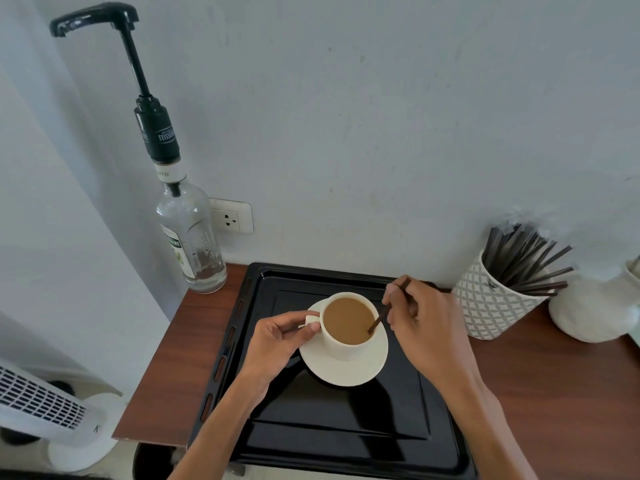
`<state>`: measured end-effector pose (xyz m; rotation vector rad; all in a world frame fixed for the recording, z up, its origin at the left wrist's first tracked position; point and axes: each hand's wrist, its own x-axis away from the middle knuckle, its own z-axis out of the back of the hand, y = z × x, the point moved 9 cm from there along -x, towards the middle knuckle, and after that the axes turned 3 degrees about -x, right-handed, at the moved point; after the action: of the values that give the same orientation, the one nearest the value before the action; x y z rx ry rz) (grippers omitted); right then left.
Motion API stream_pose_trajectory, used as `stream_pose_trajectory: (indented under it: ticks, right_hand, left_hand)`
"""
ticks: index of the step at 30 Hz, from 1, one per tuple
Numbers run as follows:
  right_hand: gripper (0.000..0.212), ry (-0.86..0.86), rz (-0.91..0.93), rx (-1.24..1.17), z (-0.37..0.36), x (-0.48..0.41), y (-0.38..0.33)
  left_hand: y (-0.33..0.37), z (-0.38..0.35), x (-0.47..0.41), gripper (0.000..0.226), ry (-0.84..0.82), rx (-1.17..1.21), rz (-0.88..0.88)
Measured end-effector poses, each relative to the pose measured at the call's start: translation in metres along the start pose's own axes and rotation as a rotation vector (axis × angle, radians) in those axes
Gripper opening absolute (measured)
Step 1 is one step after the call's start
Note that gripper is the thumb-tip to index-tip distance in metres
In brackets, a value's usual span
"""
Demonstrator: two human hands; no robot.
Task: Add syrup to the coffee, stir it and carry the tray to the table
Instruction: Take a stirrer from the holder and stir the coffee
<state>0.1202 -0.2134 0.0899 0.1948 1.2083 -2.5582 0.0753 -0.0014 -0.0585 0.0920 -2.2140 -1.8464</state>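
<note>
A white cup [346, 346] of milky coffee stands on a white saucer [363, 370] in the black tray [311, 420]. My left hand [277, 344] pinches the cup's handle. My right hand [422, 317] holds a thin brown stir stick [379, 318], whose lower end dips into the coffee at the cup's right side. The syrup bottle [192, 233], clear glass with a tall black pump, stands upright at the counter's back left corner, apart from both hands.
A patterned white holder [485, 306] full of several dark stir sticks stands right of the tray, beside a white jug [595, 310]. The brown counter [173, 368] ends left of the tray. A white fan [45, 407] sits below left. A wall socket [232, 216] is behind the bottle.
</note>
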Motion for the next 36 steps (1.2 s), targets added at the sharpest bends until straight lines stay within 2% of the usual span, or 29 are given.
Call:
stream_pose_trajectory:
  ticks: [7,17,23,28,36]
  right_hand:
    - [0.024,-0.014,0.027,-0.075,-0.033,-0.01,-0.019]
    - [0.023,0.004,-0.037,-0.019,0.005,-0.011,0.014]
    - [0.02,-0.062,0.026,-0.074,-0.015,0.008,-0.011]
    - [0.019,-0.013,0.041,-0.005,-0.029,-0.012,-0.021]
    - [0.024,0.042,-0.024,0.088,0.007,-0.004,0.0]
  left_hand:
    - [0.001,0.0,0.001,0.036,-0.01,-0.006,-0.007]
    - [0.003,0.0,0.001,0.03,0.005,0.008,-0.002]
    - [0.002,0.0,0.0,0.032,0.003,0.003,-0.006]
    - [0.004,-0.001,0.001,0.031,-0.006,0.027,-0.008]
    - [0.004,0.001,0.0,0.033,-0.003,0.023,-0.004]
